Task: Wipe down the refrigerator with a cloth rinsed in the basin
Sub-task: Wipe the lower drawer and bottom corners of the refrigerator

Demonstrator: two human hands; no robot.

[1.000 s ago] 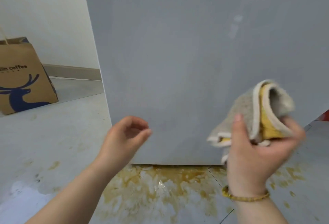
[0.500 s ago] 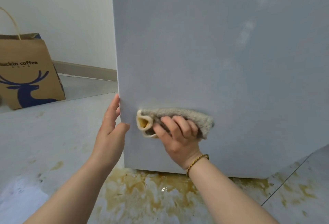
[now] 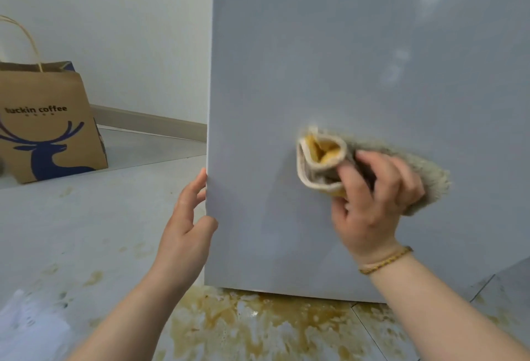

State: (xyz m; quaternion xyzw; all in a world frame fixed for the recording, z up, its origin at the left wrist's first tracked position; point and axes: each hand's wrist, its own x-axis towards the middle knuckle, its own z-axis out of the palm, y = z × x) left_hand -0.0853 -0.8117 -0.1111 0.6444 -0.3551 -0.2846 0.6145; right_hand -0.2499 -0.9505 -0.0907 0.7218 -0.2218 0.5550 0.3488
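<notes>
Pressing a folded cloth flat against the grey side panel of the refrigerator, the right hand has its grip curled over the fabric: the fingers bend across the front of the cloth and the thumb tucks in beneath. The cloth is fuzzy grey outside, with a yellow lining and cream edging showing at the rolled end that sticks out to the left of the fingers. Its far end spreads past the knuckles on the right and is blurred, so its exact outline there is hard to make out. A beaded bracelet circles that wrist.

The left hand holds nothing. Its fingers lie nearly straight along the refrigerator's left vertical edge, and the thumb touches the panel face, well apart from the cloth.

Brown stains spread over the floor under the refrigerator. A brown paper bag stands by the wall to the left.
</notes>
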